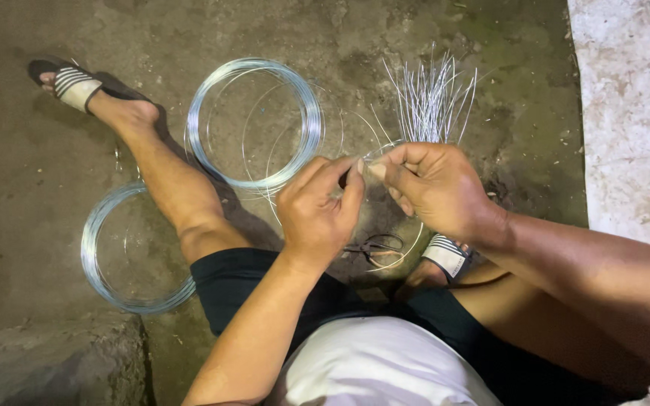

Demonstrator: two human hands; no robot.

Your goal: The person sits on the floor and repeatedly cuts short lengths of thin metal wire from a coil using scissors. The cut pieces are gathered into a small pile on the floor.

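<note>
I saw the left hand (317, 207) and right hand (434, 188) pinched shut on one thin wire (385, 148) at frame centre, steadying it above the wire coil (253, 124).

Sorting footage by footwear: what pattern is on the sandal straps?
Black and white stripes on the sandal strap, clearest in the head view.

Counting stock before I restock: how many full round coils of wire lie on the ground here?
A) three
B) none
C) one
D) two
D: one wire coil lies ahead of the hands and a second coil lies by the outstretched leg; the cut wire bundle is loose straight pieces, not a coil.
</note>
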